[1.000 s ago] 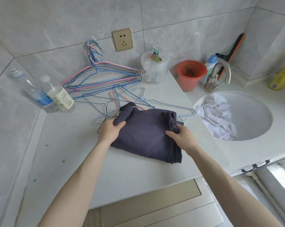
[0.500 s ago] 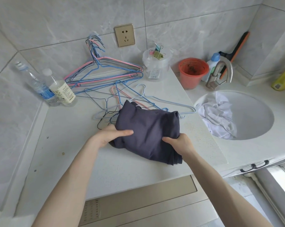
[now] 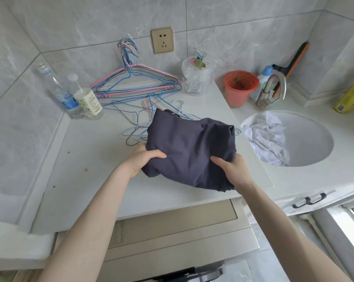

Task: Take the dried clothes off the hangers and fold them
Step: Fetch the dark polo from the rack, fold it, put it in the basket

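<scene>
Left hand [image 3: 145, 159] and right hand [image 3: 232, 169] grip the folded dark navy cotton garment [image 3: 190, 147] at centre frame; soft, light, limp fabric: support both lower edges.

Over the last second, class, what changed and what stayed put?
The left hand slid down the dark garment from far corner to near edge; it and the right hand now grip it, apparently lifting. Hangers, bottles and the white cloth in the sink stayed put.
</scene>
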